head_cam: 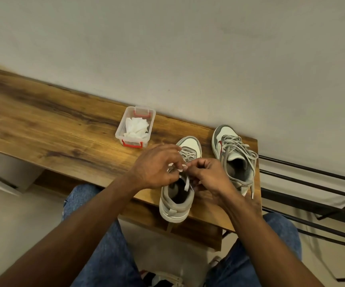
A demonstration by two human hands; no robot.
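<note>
A grey and white sneaker (pixel 175 200) stood on a wooden table (pixel 63 129), close to the front edge and toward the table's right end, with its heel facing the person and its toe pointing at the wall (pixel 188 48). Both hands met over the sneaker's tongue. The left hand (pixel 157 165) had its fingers curled down onto the pale lace (pixel 187 183), and the right hand (pixel 210 176) pinched the same lace between thumb and fingertips, so both hands were closed on it. A loose end of the lace hung over the shoe's opening.

A second sneaker (pixel 232 158) of the same kind stood just beside the first, near the table's back right corner, with its laces loose and one end trailing over the right edge. Behind the left hand, near the back edge, sat a clear plastic box (pixel 123 123) with red latches, holding crumpled white tissue (pixel 136 129). A black metal rack (pixel 312 183) stood past the table's right edge. Knees in blue jeans (pixel 109 245) showed below the front edge.
</note>
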